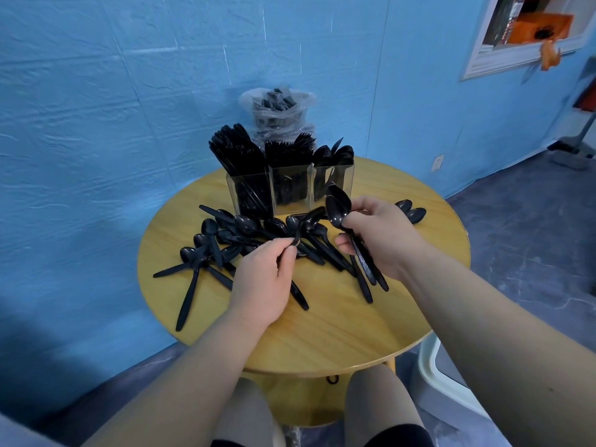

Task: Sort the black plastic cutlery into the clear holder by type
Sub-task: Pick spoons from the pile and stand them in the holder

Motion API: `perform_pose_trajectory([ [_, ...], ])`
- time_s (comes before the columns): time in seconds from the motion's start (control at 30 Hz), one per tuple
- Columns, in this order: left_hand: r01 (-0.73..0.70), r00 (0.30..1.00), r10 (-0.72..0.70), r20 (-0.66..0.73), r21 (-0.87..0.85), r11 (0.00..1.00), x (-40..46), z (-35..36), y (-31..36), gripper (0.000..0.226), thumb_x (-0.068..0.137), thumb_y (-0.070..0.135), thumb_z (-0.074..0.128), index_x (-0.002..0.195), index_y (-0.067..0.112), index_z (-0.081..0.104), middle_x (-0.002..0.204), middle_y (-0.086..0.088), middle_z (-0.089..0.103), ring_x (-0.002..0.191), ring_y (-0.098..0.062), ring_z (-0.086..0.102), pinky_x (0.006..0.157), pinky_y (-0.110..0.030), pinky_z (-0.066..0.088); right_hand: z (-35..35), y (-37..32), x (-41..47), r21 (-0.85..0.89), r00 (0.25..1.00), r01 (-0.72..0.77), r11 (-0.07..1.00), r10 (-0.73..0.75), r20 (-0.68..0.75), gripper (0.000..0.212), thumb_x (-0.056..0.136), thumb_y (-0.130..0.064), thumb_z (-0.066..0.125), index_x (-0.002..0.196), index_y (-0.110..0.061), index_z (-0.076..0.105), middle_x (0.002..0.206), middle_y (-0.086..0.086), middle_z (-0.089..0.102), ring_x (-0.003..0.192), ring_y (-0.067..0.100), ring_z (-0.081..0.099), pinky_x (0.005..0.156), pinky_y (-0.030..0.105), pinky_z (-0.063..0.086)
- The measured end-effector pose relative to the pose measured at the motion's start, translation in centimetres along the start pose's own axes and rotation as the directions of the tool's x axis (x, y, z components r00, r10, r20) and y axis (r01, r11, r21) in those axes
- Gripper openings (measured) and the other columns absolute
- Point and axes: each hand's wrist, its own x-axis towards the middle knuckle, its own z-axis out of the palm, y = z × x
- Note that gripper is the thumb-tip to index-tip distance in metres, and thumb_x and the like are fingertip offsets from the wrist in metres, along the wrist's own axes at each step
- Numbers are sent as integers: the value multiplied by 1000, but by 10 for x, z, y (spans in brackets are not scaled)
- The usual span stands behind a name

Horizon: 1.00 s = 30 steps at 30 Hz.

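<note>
A round wooden table (pixel 322 333) fills the frame's centre. At its far edge stands a clear three-compartment plastic holder (pixel 290 188), cutlery upright in each compartment. Behind the holder sits a clear plastic bag of cutlery (pixel 277 106). Before the holder, centre-left, lies a loose heap of black plastic spoons (pixel 245 240); two more spoons (pixel 412 211) lie to the right.

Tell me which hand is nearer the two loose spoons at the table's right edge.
Right. The right hand, gripping a bundle of spoons, sits just left of the two loose spoons; the left hand is farther off, at the pile.
</note>
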Motion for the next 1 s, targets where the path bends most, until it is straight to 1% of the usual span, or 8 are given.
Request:
perform_pose_trajectory([
  [0.17,42,999,-43,-20,-47,998,0,0,-2,29,99,21,43,118,19,64,81,18,58,80,-1,56,71,-10,39,2,0,3,16,998,-26,1000,26,-57,15,94,-3,48,90,-10,61,70,8,60,61,15,59,57,24,51],
  [0.3,56,998,-56,-7,-84,995,1,1,-5,29,99,19,41,117,18,64,81,15,61,77,-5,59,72,-19,46,9,6,3,-8,1000,-18,1000,18,-4,12,92,-2,52,92,-6,63,85,14,72,66,15,58,57,23,47],
  [0.47,62,998,-58,33,-143,988,0,3,-7,30,100,21,41,120,20,63,78,6,69,74,-5,66,74,-36,55,27,12,5,121,999,-16,993,12,38,14,91,0,56,83,-6,67,78,9,70,64,13,64,63,23,54],
  [0.6,75,995,-62,75,-185,980,-1,3,-6,32,102,19,37,123,20,60,71,8,64,63,2,61,69,-30,54,34,16,6,137,1000,14,990,-11,-20,9,87,2,62,91,-6,63,75,9,67,64,15,65,63,24,54],
  [0.7,49,997,-37,71,-170,984,-1,2,-5,32,101,20,37,123,18,60,66,7,58,59,-3,55,63,-27,48,36,19,6,123,999,26,992,-21,-45,22,83,2,67,101,-6,57,71,9,68,64,18,66,65,28,56],
  [0.83,0,992,11,122,-88,996,-2,-2,0,35,99,35,37,123,19,59,71,10,60,70,-5,58,69,-27,48,34,20,5,-95,989,129,987,-135,-62,16,85,-4,67,98,-11,62,75,5,71,68,18,70,71,32,59],
  [0.9,-14,988,19,151,-32,999,-1,-1,1,35,100,35,39,126,20,57,77,11,61,74,-6,60,70,-26,49,33,19,4,-255,966,213,943,-242,-88,21,90,-6,61,109,-16,63,81,1,70,69,15,70,73,31,59],
  [1.0,-52,987,45,155,44,998,-1,0,1,34,101,32,36,127,21,56,81,10,61,76,-11,60,72,-33,51,31,19,3,-341,947,259,904,-308,-97,31,96,-9,49,124,-19,60,76,-2,69,69,11,69,77,29,58],
])
